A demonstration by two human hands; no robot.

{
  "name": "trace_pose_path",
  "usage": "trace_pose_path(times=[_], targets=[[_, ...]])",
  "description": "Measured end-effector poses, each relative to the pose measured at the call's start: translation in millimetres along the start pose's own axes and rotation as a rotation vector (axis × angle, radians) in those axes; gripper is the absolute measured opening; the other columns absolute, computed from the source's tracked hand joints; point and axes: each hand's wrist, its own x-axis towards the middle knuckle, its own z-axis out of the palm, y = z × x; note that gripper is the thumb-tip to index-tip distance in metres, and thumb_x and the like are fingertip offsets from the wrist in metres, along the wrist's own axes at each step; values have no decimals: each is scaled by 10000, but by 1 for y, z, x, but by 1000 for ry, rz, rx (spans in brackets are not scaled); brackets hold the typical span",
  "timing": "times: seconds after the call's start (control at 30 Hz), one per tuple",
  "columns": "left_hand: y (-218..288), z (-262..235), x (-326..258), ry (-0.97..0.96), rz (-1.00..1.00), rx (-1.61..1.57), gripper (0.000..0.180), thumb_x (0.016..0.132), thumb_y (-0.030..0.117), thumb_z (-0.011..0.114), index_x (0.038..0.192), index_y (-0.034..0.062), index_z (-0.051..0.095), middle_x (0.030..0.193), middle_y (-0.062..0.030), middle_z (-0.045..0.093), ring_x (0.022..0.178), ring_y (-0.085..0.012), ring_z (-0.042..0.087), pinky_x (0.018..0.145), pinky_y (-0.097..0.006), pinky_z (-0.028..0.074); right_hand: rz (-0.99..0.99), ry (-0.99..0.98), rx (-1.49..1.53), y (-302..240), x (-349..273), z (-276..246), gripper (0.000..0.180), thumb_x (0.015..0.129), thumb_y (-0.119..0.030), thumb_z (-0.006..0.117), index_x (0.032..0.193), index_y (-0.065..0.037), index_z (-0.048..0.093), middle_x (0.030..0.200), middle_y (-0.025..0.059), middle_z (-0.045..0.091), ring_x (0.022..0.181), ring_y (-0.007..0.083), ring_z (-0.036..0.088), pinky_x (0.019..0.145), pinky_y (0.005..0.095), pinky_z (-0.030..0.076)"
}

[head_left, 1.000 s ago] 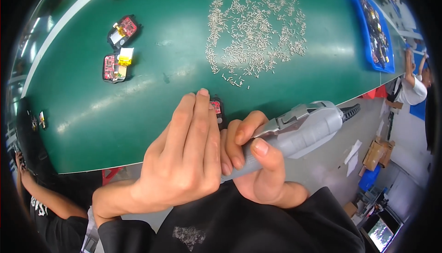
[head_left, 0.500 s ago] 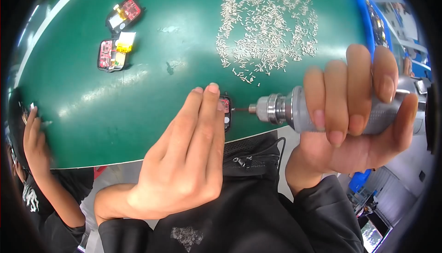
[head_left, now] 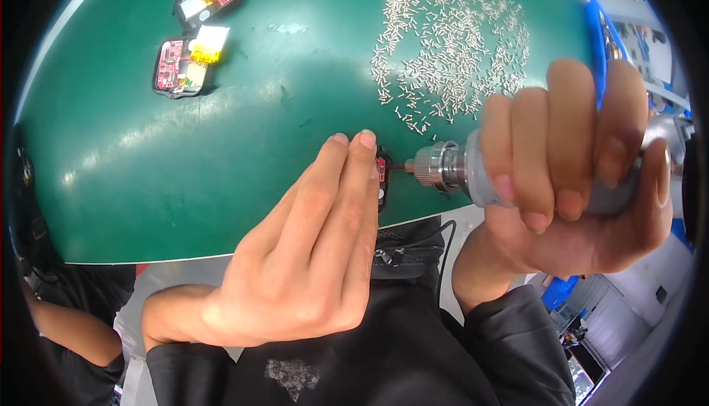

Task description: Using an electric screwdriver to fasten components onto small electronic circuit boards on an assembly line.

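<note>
An electronics assembly workshop, seen at one bench.
A green work mat (head_left: pixel 221 148) carries a heap of small silver screws (head_left: pixel 450 44) and two opened devices with red circuit boards (head_left: pixel 188 63); a powered screwdriver (head_left: pixel 473 173) is in use, a blue parts tray (head_left: pixel 600 44) sits at the edge, and more benches show beyond.

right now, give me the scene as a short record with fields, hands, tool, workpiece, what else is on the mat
left hand: flat, its fingers pressed on a small red and black device
right hand: wrapped around a grey electric screwdriver
tool tip: bit level, meeting the device
workpiece: small red and black device, mostly hidden, near the mat's edge
surface: green mat
also there: loose pile of small silver screws; two opened devices at far left; blue tray at right
</note>
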Motion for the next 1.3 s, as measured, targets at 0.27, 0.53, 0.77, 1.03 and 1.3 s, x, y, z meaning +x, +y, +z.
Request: trace_pose_path(times=[0.27, 0.53, 0.77, 1.03, 1.3], targets=[[-2, -3, 0, -9, 41, -34, 411, 543, -68, 633, 935, -189, 609, 1014, -297, 625, 923, -402, 633, 704, -403, 575, 167, -211, -45, -6, 25, 4, 241, 1000, -303, 396, 879, -103, 456, 651, -1, 440, 473, 89, 409, 565, 278, 363], [-4, -23, 5, -143, 38, 5, 334, 641, 13, 654, 936, -143, 645, 1109, -267, 619, 1010, -342, 618, 823, -366, 550, -12, -168, -46, -1, 9, -4, 207, 961, -294, 474, 897, -97, 478, 644, 6, 441, 455, 106, 410, 532, 275, 387], [-43, -74, -60, -176, -641, 399, 526, 755, -43, 675, 1263, -28, 541, 1274, -190, 571, 1173, -360, 541, 996, -431, 431, -204, 239, 321, -19, -52, -56, 186, 935, -240, 448, 922, -62, 499, 602, -5, 417, 450, 87, 393, 531, 284, 388], [-38, -32, 27, 30, -410, 102, 401, 771, -58, 691, 1162, 8, 630, 1199, -145, 613, 1098, -292, 594, 946, -381, 462, -227, 447, 529, 6, -66, -53, 143, 936, -201, 433, 888, -71, 468, 597, -4, 405, 445, 90, 380, 539, 288, 387], [-52, 10, 92, -123, -238, -1, 337, 797, -10, 674, 1130, -14, 624, 1194, -144, 595, 1071, -324, 575, 907, -397, 465, -242, 398, 556, 6, -69, -50, 139, 939, -193, 433, 881, -70, 460, 601, 3, 400, 437, 96, 378, 530, 289, 389]])
